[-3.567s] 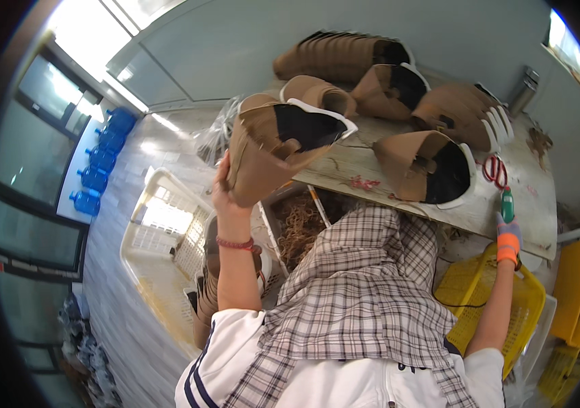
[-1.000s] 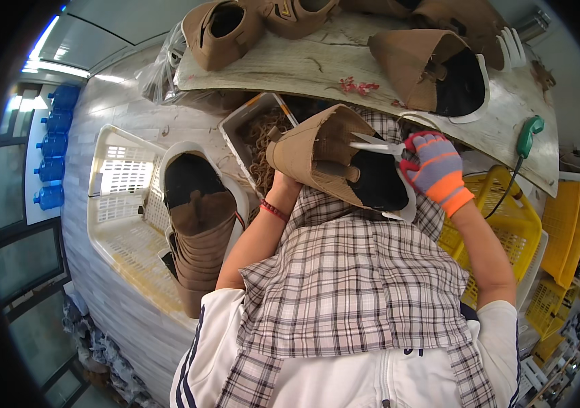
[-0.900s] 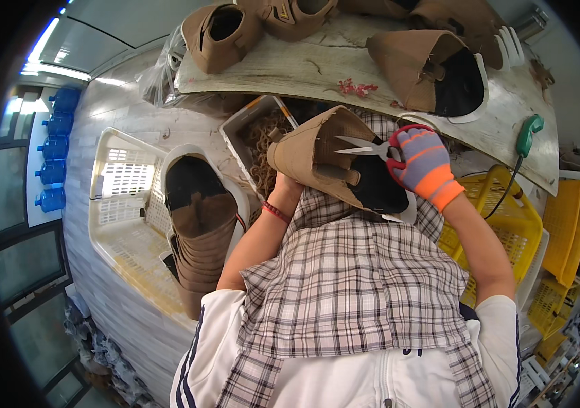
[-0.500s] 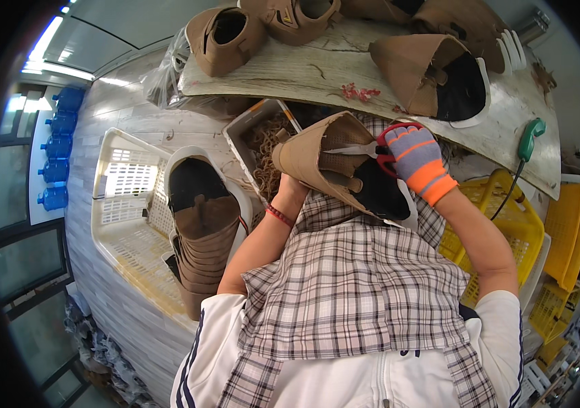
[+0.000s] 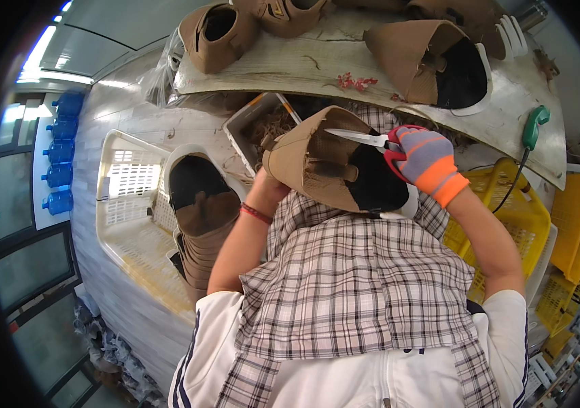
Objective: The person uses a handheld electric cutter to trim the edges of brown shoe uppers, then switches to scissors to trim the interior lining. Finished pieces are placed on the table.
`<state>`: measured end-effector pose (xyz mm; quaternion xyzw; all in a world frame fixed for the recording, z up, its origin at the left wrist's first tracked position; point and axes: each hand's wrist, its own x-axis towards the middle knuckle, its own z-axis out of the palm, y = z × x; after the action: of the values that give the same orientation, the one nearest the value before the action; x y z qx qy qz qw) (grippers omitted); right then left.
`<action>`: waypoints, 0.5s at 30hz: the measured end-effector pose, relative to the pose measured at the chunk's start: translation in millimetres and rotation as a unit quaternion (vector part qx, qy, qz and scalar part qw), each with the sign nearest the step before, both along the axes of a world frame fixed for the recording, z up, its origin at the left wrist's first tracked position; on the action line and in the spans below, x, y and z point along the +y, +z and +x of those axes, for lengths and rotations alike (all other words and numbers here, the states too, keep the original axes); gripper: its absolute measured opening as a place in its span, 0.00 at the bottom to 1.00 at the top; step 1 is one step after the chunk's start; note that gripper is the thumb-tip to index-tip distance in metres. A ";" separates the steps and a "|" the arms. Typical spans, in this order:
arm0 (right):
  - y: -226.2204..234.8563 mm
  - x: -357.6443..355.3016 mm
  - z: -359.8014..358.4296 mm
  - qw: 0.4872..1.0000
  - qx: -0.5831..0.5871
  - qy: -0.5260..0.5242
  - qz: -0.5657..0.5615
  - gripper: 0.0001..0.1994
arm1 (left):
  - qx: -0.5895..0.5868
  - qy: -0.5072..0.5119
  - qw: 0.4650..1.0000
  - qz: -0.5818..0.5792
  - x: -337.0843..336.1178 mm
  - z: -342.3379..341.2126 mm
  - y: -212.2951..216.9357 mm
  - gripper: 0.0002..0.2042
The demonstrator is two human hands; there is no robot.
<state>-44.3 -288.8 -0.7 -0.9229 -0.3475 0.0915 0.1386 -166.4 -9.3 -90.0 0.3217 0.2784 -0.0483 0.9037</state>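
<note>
A tan shoe upper (image 5: 290, 158) with a black lining and a white edge is tilted over my lap, its opening facing up and right. My bare left hand (image 5: 273, 182) grips it from the lower left; the fingers are partly hidden beneath it. In a grey and orange glove, my right hand (image 5: 426, 158) is closed round the red handles of a pair of scissors (image 5: 361, 137). Their silver blades point left, over the opening of the upper near its far rim. A tan tongue-like flap (image 5: 330, 170) lies inside the upper.
More tan uppers (image 5: 432, 64) lie on the worn bench (image 5: 290, 64) ahead. A stack of uppers (image 5: 205, 204) stands in a white basket (image 5: 130, 234) at left. A white box of scraps (image 5: 232, 129) sits under the bench edge. Right are a yellow basket (image 5: 500, 217) and a corded green tool (image 5: 534, 129).
The upper has turned in my left hand, showing more of its inside. The scissors have come up from inside the opening and now lie nearer its far rim.
</note>
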 end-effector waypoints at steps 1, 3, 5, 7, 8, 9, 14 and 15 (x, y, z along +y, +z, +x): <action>2.3 -1.0 -6.8 0.999 0.028 -0.017 0.023 0.16 | 0.044 -0.033 0.998 -0.010 8.2 -4.9 23.3 0.10; 10.5 0.9 -20.5 0.998 0.016 0.035 0.044 0.16 | 0.076 -0.141 0.987 -0.015 28.8 -12.2 26.0 0.10; 7.1 3.4 -29.9 0.996 0.006 0.076 0.041 0.18 | 0.055 -0.296 0.950 -0.085 50.9 -18.4 22.8 0.10; 5.4 7.9 -33.6 0.995 0.040 0.091 -0.027 0.19 | 0.071 -0.320 0.943 -0.064 57.6 -25.2 13.6 0.10; 4.9 10.2 -34.7 0.992 0.057 0.100 -0.059 0.19 | 0.080 -0.330 0.939 -0.052 61.1 -29.1 9.6 0.10; 4.4 11.9 -36.1 0.989 0.051 0.117 -0.072 0.20 | 0.071 -0.363 0.927 -0.060 67.9 -29.9 6.9 0.10; 9.4 25.1 -32.2 0.982 0.058 0.132 -0.120 0.19 | 0.133 -0.275 0.952 -0.034 59.5 -36.0 7.4 0.08; 9.6 27.8 -30.9 0.983 0.062 0.131 -0.115 0.19 | 0.140 -0.265 0.953 -0.031 58.2 -37.6 8.0 0.09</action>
<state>-75.2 -260.9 8.9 -0.8715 -0.4437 0.2050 0.0396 -204.0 48.9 -82.0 0.3459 0.3050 -0.3393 0.8199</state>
